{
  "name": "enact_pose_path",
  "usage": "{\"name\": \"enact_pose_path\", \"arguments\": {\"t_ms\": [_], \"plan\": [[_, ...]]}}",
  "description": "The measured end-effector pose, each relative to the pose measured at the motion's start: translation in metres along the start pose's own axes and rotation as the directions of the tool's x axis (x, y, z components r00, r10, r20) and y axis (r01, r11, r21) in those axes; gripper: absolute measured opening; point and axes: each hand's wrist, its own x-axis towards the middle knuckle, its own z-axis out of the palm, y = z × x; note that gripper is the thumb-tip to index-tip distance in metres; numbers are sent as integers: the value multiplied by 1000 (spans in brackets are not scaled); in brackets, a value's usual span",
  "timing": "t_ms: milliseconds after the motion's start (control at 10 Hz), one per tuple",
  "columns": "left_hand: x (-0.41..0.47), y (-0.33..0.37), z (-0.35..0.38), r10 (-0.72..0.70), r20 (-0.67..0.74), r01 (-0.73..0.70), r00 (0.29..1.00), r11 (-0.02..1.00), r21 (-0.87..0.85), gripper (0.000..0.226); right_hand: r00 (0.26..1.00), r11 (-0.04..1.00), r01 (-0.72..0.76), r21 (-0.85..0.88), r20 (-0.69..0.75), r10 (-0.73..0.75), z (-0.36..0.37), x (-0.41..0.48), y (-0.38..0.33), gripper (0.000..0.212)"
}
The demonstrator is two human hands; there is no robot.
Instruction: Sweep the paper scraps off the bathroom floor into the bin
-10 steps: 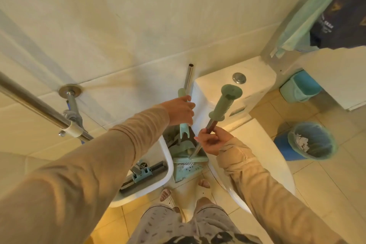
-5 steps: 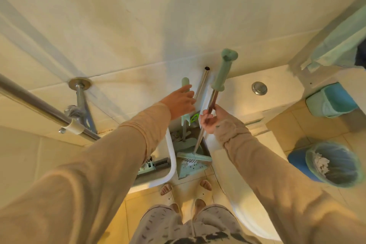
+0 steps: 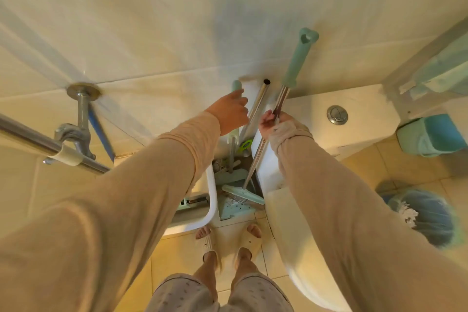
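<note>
My right hand [image 3: 272, 119] grips the metal shaft of a broom [image 3: 291, 76] with a mint-green handle; its green head sits low between the toilet and a white tub. My left hand [image 3: 231, 114] holds the green handle of the dustpan [image 3: 234, 208], which stands upright on the floor in that gap. A bare metal tube [image 3: 255, 109] leans against the wall between my two hands. The blue bin [image 3: 428, 215], lined with a blue bag and holding white paper, stands on the floor at the right. No scraps show on the visible floor.
The white toilet [image 3: 354, 119] with its cistern and closed lid fills the right centre. A white tub [image 3: 211, 200] and a wall-mounted steel rail [image 3: 38, 142] lie to the left. A teal container [image 3: 430, 134] stands beside the cistern. My slippered feet [image 3: 228, 238] stand on beige tiles.
My right hand has swung the broom upright and closer to the wall. The left hand stayed on the dustpan handle. The view shifted, moving the toilet and bin rightward.
</note>
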Motion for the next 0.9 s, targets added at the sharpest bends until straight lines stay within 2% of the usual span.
{"name": "enact_pose_path", "arguments": {"t_ms": [200,300,400,500,600,700,800,900], "plan": [[13,-15,-15,137,9,-137,991,981,138,24,1000,997,-20,72,-2,20,7,-8,2,34],[16,-18,-22,149,-39,-144,988,982,125,21,995,995,-98,25,19,97,15,-10,-3,34],[17,-17,-24,132,-63,-125,989,987,104,19,974,979,-203,-17,97,203,14,-9,-13,24],[15,-10,-14,118,11,-119,993,988,102,19,975,976,-217,14,45,216,7,-1,-14,21],[13,-6,-8,90,-15,-89,996,991,96,23,991,992,-127,-3,30,127,1,3,-14,29],[13,-7,-4,43,-78,-37,996,996,79,29,991,986,-118,-120,44,124,-3,-2,-19,26],[6,-3,4,-51,-151,48,987,999,-23,35,996,951,-85,-297,-1,88,-11,-7,-25,32],[-23,24,14,-140,-390,82,910,983,-162,34,994,807,14,-590,-76,-73,-35,-24,-24,21]]}}
